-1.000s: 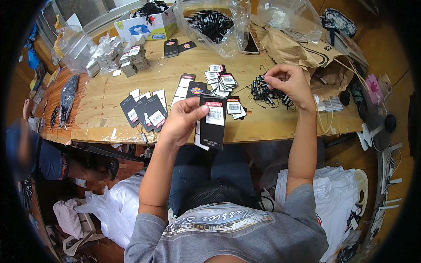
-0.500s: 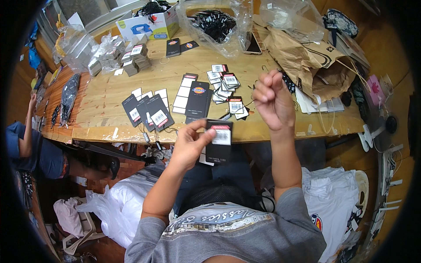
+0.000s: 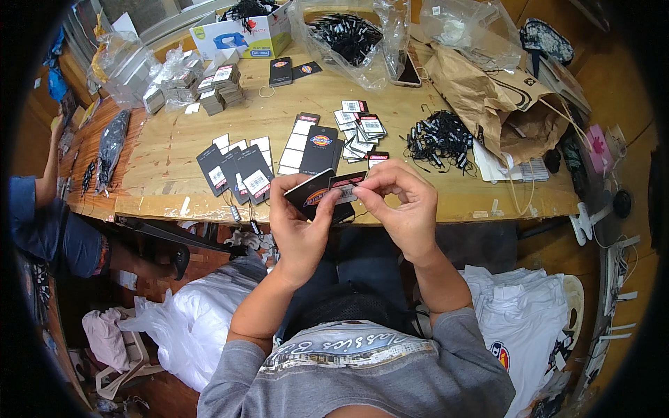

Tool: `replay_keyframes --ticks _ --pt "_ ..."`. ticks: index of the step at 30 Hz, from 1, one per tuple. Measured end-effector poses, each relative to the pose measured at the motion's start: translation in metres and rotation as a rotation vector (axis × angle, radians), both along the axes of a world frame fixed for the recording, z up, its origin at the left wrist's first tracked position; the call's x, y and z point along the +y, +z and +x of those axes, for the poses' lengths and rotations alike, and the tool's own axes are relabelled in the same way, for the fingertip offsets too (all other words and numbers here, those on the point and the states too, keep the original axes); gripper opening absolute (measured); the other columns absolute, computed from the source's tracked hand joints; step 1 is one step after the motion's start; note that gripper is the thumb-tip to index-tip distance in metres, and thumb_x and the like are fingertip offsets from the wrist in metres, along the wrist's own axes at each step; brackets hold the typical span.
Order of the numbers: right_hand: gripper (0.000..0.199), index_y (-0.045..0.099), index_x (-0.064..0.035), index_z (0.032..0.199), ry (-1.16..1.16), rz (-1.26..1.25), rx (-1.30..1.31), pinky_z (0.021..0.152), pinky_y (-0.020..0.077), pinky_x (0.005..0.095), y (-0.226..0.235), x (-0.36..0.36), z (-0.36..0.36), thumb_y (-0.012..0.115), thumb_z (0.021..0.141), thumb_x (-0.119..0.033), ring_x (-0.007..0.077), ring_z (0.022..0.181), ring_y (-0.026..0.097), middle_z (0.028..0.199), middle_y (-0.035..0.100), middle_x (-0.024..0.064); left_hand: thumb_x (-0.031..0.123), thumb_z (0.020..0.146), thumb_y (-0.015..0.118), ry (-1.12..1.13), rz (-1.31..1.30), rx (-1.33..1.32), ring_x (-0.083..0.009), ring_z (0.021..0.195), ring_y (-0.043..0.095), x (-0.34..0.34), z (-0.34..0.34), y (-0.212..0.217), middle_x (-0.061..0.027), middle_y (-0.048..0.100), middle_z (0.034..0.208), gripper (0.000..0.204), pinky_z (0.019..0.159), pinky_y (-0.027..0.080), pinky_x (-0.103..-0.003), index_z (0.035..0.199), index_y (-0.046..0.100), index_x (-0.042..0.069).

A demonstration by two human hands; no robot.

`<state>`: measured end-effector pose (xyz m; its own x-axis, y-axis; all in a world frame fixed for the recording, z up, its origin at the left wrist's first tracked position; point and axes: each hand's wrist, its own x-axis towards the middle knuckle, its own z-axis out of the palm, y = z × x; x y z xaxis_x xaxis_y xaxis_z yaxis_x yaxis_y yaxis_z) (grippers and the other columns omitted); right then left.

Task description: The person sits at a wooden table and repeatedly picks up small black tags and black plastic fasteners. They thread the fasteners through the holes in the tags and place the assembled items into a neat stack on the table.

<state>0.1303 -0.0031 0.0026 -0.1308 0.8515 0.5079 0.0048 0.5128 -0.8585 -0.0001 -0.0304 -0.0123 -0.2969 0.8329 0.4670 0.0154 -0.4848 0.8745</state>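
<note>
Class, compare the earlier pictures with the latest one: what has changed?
The right hand has moved left and toward the body, from over the pile of black strings to the edge of the tags. The left hand keeps hold of those tags, now slanted. Whether the right hand grips anything is unclear. The paper bag and phone stayed put.

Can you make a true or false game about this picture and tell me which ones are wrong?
1. The left hand is holding black tags. True.
2. The right hand is tucked inside the paper bag. False: its fingertips are at the edge of the black tags.
3. A pile of black strings lies on the table. True.
4. The box with an iron pictured on it is on the floor. False: it is on the table.
</note>
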Motion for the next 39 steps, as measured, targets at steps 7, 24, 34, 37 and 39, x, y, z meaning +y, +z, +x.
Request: replay_keyframes --ticks 7,24,34,37,39 --pt "0.007 0.053 0.0016 0.070 0.156 -0.086 0.229 0.070 0.0424 0.0215 -0.005 0.003 -0.003 0.059 0.068 0.004 0.0095 0.080 0.050 0.086 0.050 0.0064 -0.006 0.070 0.060 0.127 0.214 0.279 -0.0133 0.069 0.059 -0.001 -0.001 -0.003 -0.0106 0.058 0.081 0.025 0.060 0.046 -0.022 0.092 0.048 -0.003" --pt "0.007 0.049 0.0009 0.075 0.240 -0.241 0.339 0.070 0.0427 0.0210 -0.012 -0.003 -0.005 0.055 0.072 0.004 0.0089 0.078 0.050 0.089 0.052 0.0088 -0.007 0.065 0.062 0.223 0.331 0.415 -0.0203 0.060 0.059 -0.002 0.000 -0.013 -0.0111 0.059 0.076 0.027 0.052 0.046 -0.025 0.088 0.049 -0.001" --pt "0.009 0.047 0.0004 0.079 0.125 -0.104 0.346 0.070 0.0431 0.0227 -0.022 -0.007 -0.014 0.055 0.075 0.002 0.0101 0.077 0.051 0.089 0.053 0.0088 -0.008 0.065 0.062 0.231 0.336 0.477 -0.0223 0.060 0.059 -0.003 0.001 -0.015 -0.0118 0.058 0.074 0.032 0.051 0.045 -0.026 0.092 0.048 0.000" --pt "0.009 0.048 0.0002 0.078 0.163 -0.150 0.334 0.072 0.0424 0.0229 -0.023 -0.002 -0.012 0.056 0.074 0.001 0.0100 0.078 0.051 0.089 0.052 0.0082 -0.008 0.066 0.060 0.158 0.395 0.603 -0.0236 0.064 0.059 -0.002 -0.004 -0.009 -0.0135 0.058 0.077 0.031 0.054 0.046 -0.028 0.094 0.047 -0.001" --pt "0.008 0.049 0.0005 0.077 0.189 -0.181 0.298 0.072 0.0419 0.0225 -0.023 0.000 -0.007 0.057 0.074 0.001 0.0099 0.079 0.050 0.089 0.052 0.0082 -0.008 0.069 0.057 0.076 0.310 0.602 -0.0249 0.067 0.059 -0.001 -0.008 -0.006 -0.0148 0.057 0.079 0.030 0.057 0.046 -0.029 0.096 0.046 -0.001"
